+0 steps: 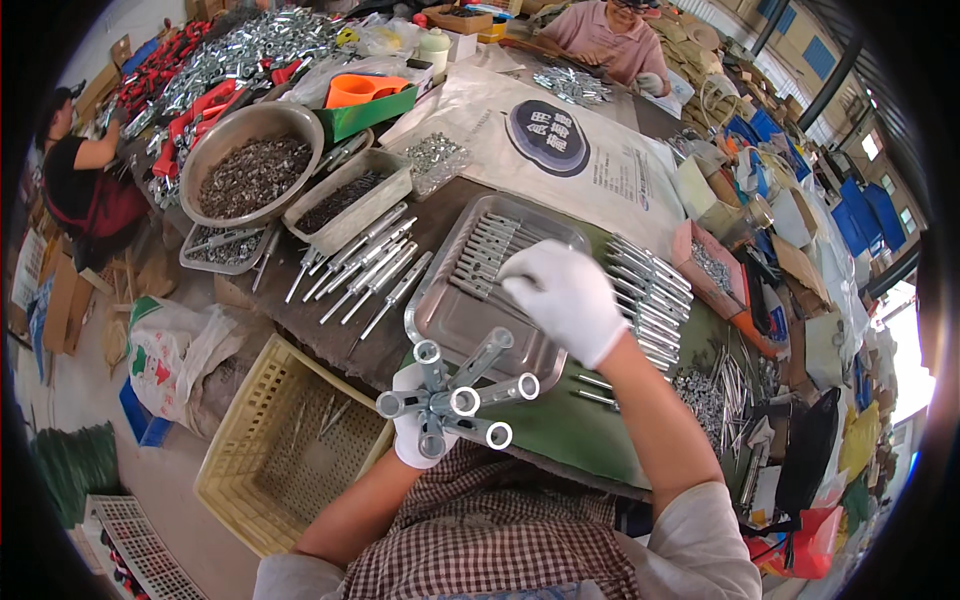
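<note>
We judge the work to be partway along. In the metal tray (445,325), a row of slim metal rods (487,250) lies side by side toward the far end. More rods (645,300) lie in a long row on the green table top (590,450) to the right, and a looser batch of pieces (370,265) sits to the left of the tray. A bundle of metal tubes (490,358), about seven by their open ends, is already gathered at the near side. The batches on both sides suggest to us that plenty is left, though we cannot tell which rows are finished and which are waiting.

Our gloved left hand (412,440) is closed around the tube bundle, holding it above the near edge of the tray with the ends fanned out toward us; the tubes hide most of the fingers. Our gloved right hand (565,300) is over the tray's right side, its fingers bent toward the right ends of the rods there. It is blurred, so we cannot tell how far those fingers are parted, or whether they pinch or merely touch a rod.
</note>
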Available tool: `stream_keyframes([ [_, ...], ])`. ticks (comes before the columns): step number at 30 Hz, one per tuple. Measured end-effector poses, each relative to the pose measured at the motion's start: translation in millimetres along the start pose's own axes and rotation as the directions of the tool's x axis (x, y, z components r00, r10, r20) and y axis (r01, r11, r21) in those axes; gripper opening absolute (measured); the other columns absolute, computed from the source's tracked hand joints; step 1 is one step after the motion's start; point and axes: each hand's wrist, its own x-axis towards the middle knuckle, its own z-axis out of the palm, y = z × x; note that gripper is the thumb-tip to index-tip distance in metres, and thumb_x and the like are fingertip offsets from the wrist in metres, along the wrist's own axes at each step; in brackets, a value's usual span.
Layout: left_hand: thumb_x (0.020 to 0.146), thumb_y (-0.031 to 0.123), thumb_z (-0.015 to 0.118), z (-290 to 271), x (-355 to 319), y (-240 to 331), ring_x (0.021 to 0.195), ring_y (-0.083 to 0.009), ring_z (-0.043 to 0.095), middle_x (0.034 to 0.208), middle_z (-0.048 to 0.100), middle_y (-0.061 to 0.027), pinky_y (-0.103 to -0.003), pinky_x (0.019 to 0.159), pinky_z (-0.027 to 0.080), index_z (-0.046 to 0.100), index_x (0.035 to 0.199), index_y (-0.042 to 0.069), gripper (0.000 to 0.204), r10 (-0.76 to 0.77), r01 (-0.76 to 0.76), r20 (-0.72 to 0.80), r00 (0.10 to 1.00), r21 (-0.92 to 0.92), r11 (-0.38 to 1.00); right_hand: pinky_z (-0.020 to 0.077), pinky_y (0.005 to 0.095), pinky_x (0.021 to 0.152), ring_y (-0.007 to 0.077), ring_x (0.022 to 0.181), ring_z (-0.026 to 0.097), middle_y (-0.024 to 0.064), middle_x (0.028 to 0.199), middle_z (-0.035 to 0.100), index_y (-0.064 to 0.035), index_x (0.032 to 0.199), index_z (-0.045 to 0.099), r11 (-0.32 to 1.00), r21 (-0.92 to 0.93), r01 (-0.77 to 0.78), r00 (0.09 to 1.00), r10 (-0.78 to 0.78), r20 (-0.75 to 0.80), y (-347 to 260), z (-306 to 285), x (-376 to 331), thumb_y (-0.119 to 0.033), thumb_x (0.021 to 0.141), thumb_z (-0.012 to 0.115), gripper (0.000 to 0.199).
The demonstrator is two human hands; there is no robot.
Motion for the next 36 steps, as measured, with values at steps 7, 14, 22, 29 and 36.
stream_keyframes([
  [7, 0.088, 0.016, 0.06, 3, -5, -5, 0.084, -0.0156, 0.059, 0.099, 0.054, -0.0059, -0.031, 0.072, 0.055, 0.048, 0.108, 0.006, 0.025, 0.128, -0.083, -0.115, 0.985, 0.332, 0.94, 0.0486, 0.043, 0.078, 0.0335, 0.086, 0.061, 0.0145, 0.087, 0.061, -0.0073, 0.085, 0.066, 0.944, -0.323, -0.064, 0.966, 0.14, 0.217, 11, 52, 10, -0.028, 0.084, 0.059, 0.022],
  [14, 0.091, 0.017, 0.056, 6, -3, -6, 0.085, -0.0152, 0.059, 0.099, 0.053, -0.005, -0.032, 0.071, 0.054, 0.047, 0.111, 0.006, 0.024, -0.039, 0.03, -0.048, 0.998, -0.18, 0.983, 0.0509, 0.0394, 0.073, 0.0322, 0.078, 0.065, 0.0182, 0.085, 0.065, -0.0023, 0.087, 0.065, 0.963, -0.217, -0.158, 0.922, 0.223, 0.318, 10, 46, 13, -0.026, 0.083, 0.061, 0.024],
  [22, 0.071, 0.014, 0.082, -2, 0, -13, 0.094, -0.0158, 0.059, 0.108, 0.056, -0.0094, -0.033, 0.082, 0.05, 0.045, 0.121, 0.002, 0.064, 0.153, -0.162, 0.097, 0.983, 0.087, 0.983, 0.051, 0.0239, 0.058, 0.0138, 0.064, 0.062, 0.0101, 0.084, 0.062, 0.0034, 0.106, 0.051, 0.626, 0.779, 0.043, 0.93, 0.259, -0.259, -28, -48, 0, -0.001, 0.081, 0.059, 0.026],
  [29, 0.068, 0.011, 0.082, 6, 7, 3, 0.091, -0.0242, 0.064, 0.105, 0.062, -0.013, -0.034, 0.08, 0.051, 0.049, 0.119, 0.001, 0.062, 0.047, -0.072, 0.062, 0.997, 0.502, 0.862, 0.0557, 0.0286, 0.056, 0.0221, 0.064, 0.064, 0.0192, 0.081, 0.061, 0.0039, 0.105, 0.045, 0.458, 0.837, 0.299, 0.951, -0.07, -0.302, -97, -52, -23, 0.007, 0.08, 0.045, 0.024],
  [36, 0.069, 0.019, 0.082, 19, 6, 18, 0.086, -0.0281, 0.067, 0.095, 0.065, -0.0145, -0.035, 0.074, 0.052, 0.053, 0.112, 0.004, 0.054, 0.167, -0.183, 0.084, 0.982, 0.625, 0.759, 0.0519, 0.0278, 0.064, 0.0183, 0.07, 0.066, 0.0076, 0.083, 0.065, -0.002, 0.1, 0.056, 0.83, 0.384, 0.406, 0.914, -0.38, -0.144, -93, -41, -18, 0.001, 0.074, 0.069, 0.029],
])
